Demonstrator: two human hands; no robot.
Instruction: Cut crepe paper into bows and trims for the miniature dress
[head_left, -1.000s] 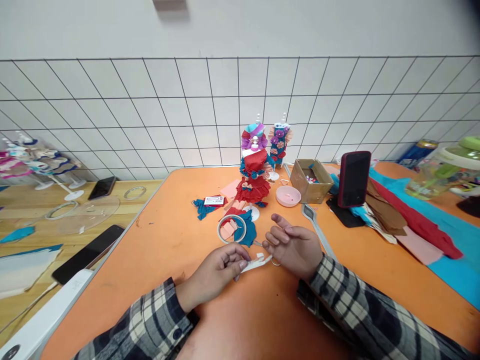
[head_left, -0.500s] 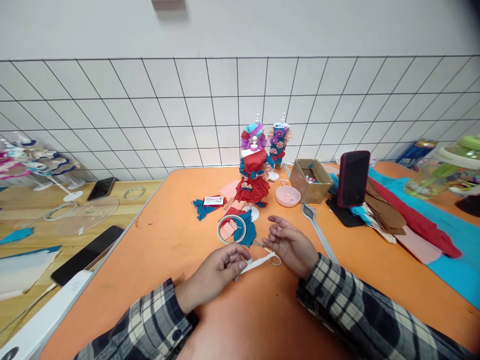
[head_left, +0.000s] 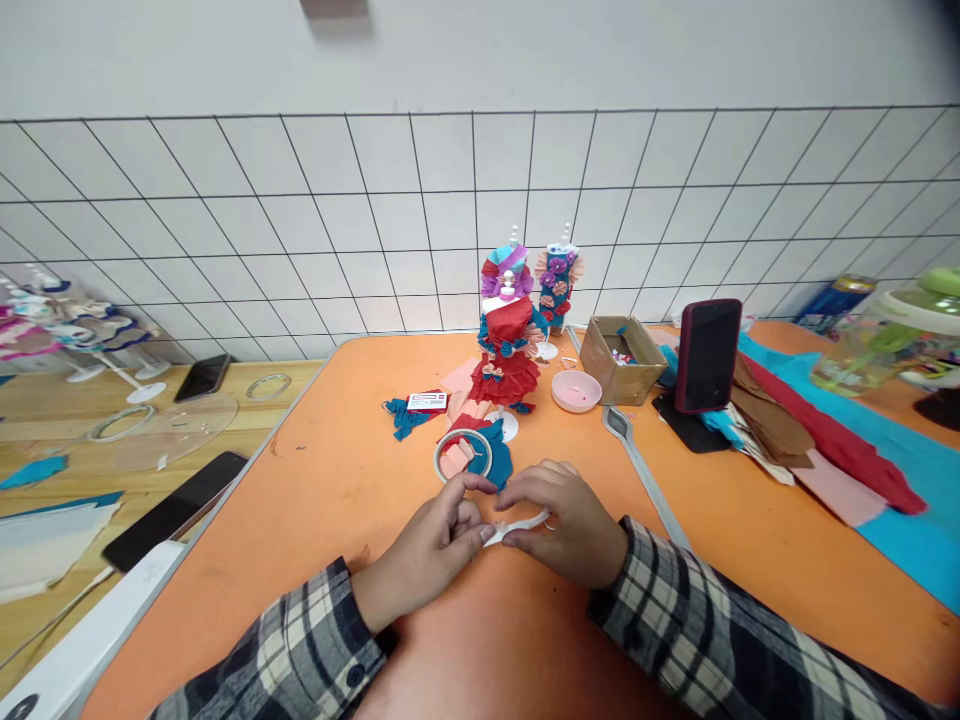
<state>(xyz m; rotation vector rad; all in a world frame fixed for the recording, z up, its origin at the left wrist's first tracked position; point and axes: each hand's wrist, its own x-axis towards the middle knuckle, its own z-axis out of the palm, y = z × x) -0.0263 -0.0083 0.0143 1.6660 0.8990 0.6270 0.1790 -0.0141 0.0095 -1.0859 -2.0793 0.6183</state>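
Note:
My left hand [head_left: 439,540] pinches one end of a thin white strip [head_left: 517,524], either paper or tape. My right hand [head_left: 574,525] is curled around the strip's other end, its thumb just beneath; the exact contact of the fingers is partly hidden. Just beyond both hands lies a tape roll [head_left: 438,460] with a peach paper piece [head_left: 456,459] showing through its ring. Teal crepe paper [head_left: 501,462] lies at the roll's right. A small figure in a red ruffled paper dress [head_left: 504,375] stands upright behind it on a white base. The scissors are mostly covered by my right hand.
A pink dish [head_left: 576,391], a cardboard box [head_left: 621,362] and a propped phone [head_left: 707,355] stand at the back right. A grey strap-like object [head_left: 649,480] lies right of my hand. Crepe paper sheets [head_left: 840,440] spread at far right. A second dressed figure [head_left: 556,290] stands behind.
My right hand has moved left and down from above the scissors to the strip's right end. The strip now bends slightly. My left hand stays nearly in place, its index finger raised.

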